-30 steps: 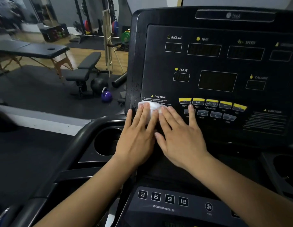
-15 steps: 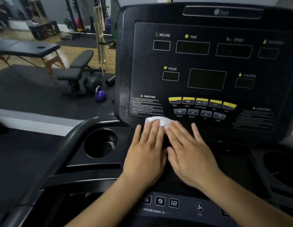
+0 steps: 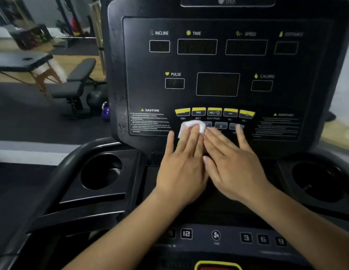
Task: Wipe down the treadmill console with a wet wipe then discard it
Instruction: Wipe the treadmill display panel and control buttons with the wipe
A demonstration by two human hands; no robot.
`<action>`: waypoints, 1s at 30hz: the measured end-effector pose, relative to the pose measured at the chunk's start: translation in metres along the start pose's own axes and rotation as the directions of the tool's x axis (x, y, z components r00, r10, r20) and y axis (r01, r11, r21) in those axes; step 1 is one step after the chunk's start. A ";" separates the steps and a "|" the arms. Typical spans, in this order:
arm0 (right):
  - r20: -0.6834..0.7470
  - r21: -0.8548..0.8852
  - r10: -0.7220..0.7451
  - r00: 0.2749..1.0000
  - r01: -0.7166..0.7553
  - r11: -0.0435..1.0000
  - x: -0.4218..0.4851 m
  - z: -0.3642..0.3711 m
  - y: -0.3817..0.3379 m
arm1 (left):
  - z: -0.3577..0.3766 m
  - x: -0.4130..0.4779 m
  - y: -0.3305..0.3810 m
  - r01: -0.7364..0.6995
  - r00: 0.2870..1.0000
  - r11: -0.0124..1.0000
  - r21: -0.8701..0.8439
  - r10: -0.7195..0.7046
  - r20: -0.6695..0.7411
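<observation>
Mid-wipe: our left hand (image 3: 181, 168), fingers flat, presses the wet wipe (image 3: 191, 126) on the console (image 3: 286, 98), right hand (image 3: 235, 168) flat beside; next we'd likely sweep above them

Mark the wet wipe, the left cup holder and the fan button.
wet wipe (image 3: 191, 125), head view, white upper fold.
left cup holder (image 3: 113, 172), head view, inner wall.
fan button (image 3: 216, 235), head view, fan icon.

We see a black console (image 3: 218, 61) with yellow buttons (image 3: 214, 112), a white wipe (image 3: 191, 126), and a purple kettlebell (image 3: 105, 112).
</observation>
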State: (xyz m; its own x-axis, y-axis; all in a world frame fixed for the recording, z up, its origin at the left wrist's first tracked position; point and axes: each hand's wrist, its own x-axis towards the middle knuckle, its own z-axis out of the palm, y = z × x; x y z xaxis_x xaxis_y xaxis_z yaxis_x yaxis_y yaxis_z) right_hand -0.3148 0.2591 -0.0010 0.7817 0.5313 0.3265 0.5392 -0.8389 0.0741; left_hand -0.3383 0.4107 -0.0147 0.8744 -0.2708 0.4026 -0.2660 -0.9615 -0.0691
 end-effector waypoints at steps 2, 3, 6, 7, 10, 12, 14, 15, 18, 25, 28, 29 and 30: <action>-0.004 0.002 -0.011 1.000 0.011 1.000 -0.003 0.001 0.007 | 0.002 0.004 0.006 -0.031 0.999 0.999 0.007 0.031 0.028; 0.004 -0.007 -0.034 0.999 0.034 0.999 -0.011 0.006 0.010 | 0.005 -0.001 0.011 -0.047 0.998 0.999 0.005 0.046 0.053; -0.010 -0.019 -0.067 0.998 0.067 0.998 -0.035 0.015 0.026 | 0.009 -0.016 0.023 -0.057 0.994 0.998 -0.006 0.057 0.090; -0.025 -0.023 -0.060 0.998 0.059 0.998 -0.034 0.013 0.034 | 0.010 -0.010 0.027 -0.058 0.996 0.998 0.000 0.058 0.071; -0.054 -0.033 0.012 0.998 -0.014 0.999 -0.028 0.003 0.055 | 0.005 0.016 0.045 -0.073 0.997 0.997 -0.003 0.073 0.025; -0.064 -0.024 0.036 0.997 -0.038 0.999 -0.039 0.005 0.066 | 0.005 0.021 0.061 -0.107 0.992 0.994 -0.010 0.108 0.059; -0.054 -0.025 0.022 0.998 -0.024 0.999 -0.058 0.011 0.073 | 0.007 0.014 0.075 -0.122 0.986 0.992 -0.024 0.124 0.115; -0.056 -0.029 0.009 0.998 -0.011 1.000 -0.064 0.011 0.078 | 0.007 0.013 0.079 -0.125 0.984 0.992 -0.012 0.126 0.127; -0.088 -0.039 0.003 0.996 -0.006 0.999 -0.059 0.001 0.098 | 0.005 0.033 0.088 -0.152 0.985 0.988 0.019 0.150 0.080; -0.142 -0.074 0.036 0.989 -0.047 0.996 -0.090 0.009 0.136 | 0.007 0.044 0.120 -0.231 0.954 0.973 0.015 0.224 0.198; -0.166 -0.116 0.042 0.985 -0.062 0.991 -0.094 -0.001 0.158 | 0.003 0.061 0.137 -0.283 0.944 0.959 0.020 0.274 0.185; -0.169 -0.126 0.055 0.984 -0.077 0.989 -0.094 -0.003 0.165 | 0.000 0.069 0.144 -0.308 0.935 0.951 0.034 0.296 0.193; -0.172 -0.131 0.066 0.983 -0.089 0.987 -0.097 -0.004 0.170 | -0.002 0.075 0.149 -0.326 0.930 0.944 0.052 0.310 0.199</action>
State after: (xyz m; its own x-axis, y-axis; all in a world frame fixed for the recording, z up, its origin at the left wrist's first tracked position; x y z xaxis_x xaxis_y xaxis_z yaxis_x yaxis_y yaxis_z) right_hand -0.3000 0.0649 -0.0162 0.7502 0.4468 0.4875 0.4219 -0.8911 0.1674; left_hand -0.3135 0.2472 0.0066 0.8111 -0.5593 0.1709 -0.5153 -0.8217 -0.2436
